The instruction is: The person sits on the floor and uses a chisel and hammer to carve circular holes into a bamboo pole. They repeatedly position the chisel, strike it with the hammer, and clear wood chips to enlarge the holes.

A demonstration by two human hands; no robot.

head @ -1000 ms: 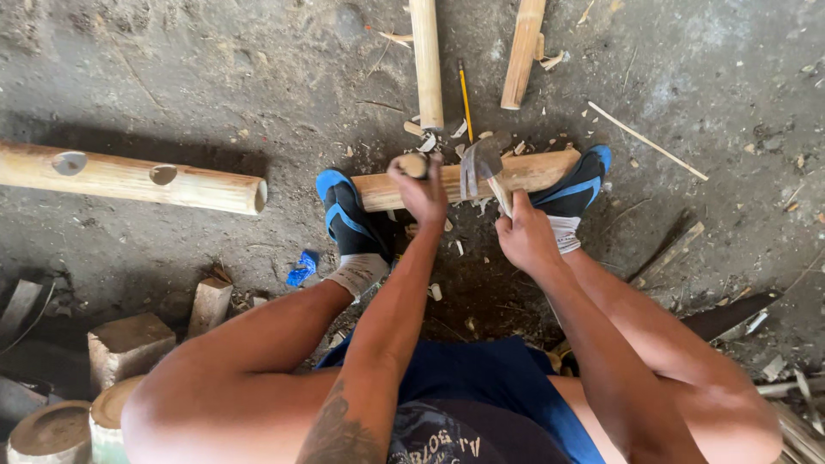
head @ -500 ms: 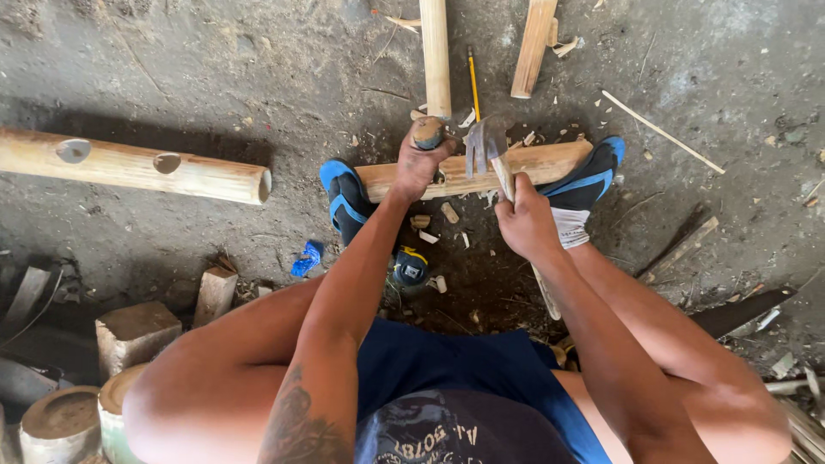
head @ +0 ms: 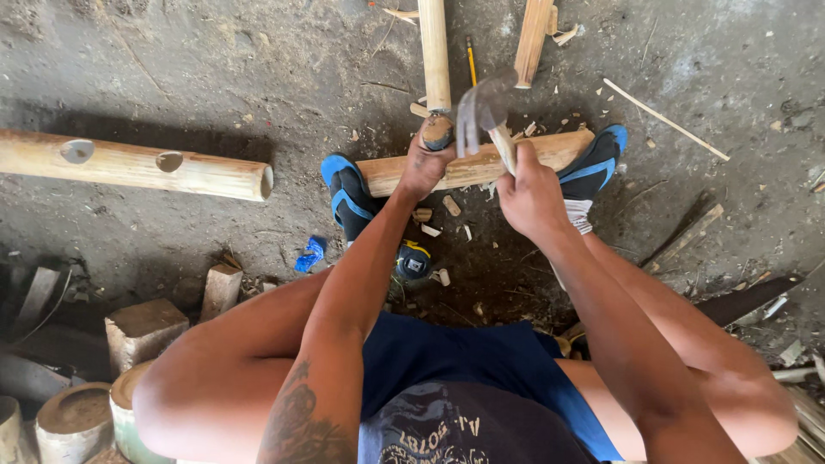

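Note:
I squat with both blue shoes on a short wooden pole that lies crosswise on the dirt floor. My left hand grips a chisel with a round wooden handle, held upright against the pole. In my right hand is the wooden handle of a hammer, and its metal head is blurred just above and right of the chisel's top. Wood chips lie below the pole.
A long bamboo pole with two cut holes lies at the left. Two thinner poles and a pencil lie beyond. A tape measure, blue scrap, wood blocks and a saw surround me.
The hammer head has risen from the pole's level to above the chisel's top. My left hand has shifted up slightly on the chisel.

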